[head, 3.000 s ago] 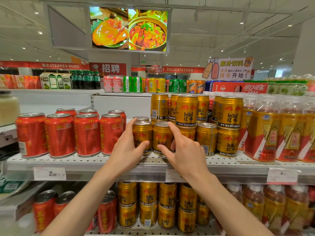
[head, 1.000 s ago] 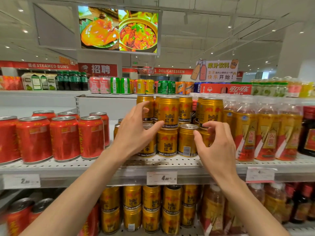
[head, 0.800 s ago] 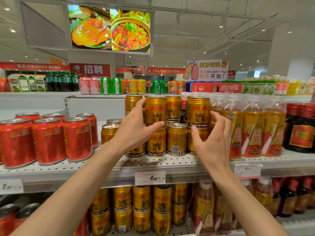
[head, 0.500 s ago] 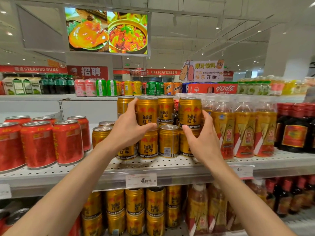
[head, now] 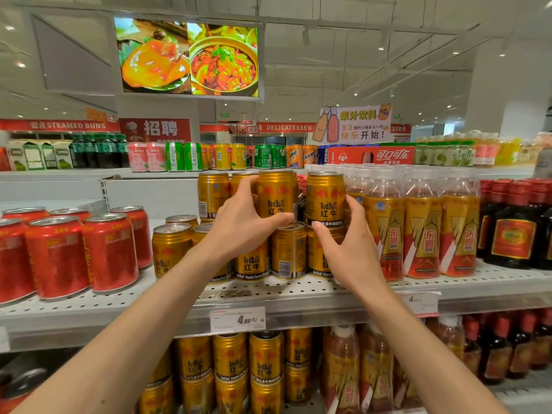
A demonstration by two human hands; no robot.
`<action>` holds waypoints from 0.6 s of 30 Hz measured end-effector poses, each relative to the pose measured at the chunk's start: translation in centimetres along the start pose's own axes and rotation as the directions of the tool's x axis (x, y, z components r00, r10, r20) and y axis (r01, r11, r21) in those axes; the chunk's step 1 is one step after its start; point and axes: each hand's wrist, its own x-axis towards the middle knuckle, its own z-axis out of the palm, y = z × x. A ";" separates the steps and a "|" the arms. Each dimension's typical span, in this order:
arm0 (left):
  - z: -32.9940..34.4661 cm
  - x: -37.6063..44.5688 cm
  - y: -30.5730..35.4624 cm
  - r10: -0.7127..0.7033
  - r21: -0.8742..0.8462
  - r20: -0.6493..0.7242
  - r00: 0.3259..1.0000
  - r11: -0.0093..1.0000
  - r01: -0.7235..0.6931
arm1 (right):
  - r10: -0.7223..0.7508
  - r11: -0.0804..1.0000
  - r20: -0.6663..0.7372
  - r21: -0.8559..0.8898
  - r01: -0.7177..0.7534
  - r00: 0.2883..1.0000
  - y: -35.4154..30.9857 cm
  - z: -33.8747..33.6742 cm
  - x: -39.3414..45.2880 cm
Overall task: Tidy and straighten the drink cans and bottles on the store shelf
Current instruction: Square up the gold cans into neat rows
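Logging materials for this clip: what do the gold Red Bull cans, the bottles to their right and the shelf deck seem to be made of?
Gold Red Bull cans: likely thin metal, glossy printed finish, bare silvery rimmed tops. Orange-labelled bottles: apparently clear plastic with white caps; amber drink shows through above the wrap label. Shelf deck: looks like painted sheet metal, matt light grey, punched with regular rows of small holes.
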 end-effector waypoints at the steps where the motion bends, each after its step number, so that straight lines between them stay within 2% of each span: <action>1: 0.3 0.1 0.2 0.002 0.008 0.010 1.000 1.000 -0.002 | -0.002 1.000 0.003 0.002 0.002 1.000 0.0 -0.1 0.0; 18: 0.5 0.2 0.0 0.034 0.065 0.231 0.972 0.997 -0.050 | 0.017 1.000 0.079 -0.016 -0.016 0.997 0.3 -0.8 0.0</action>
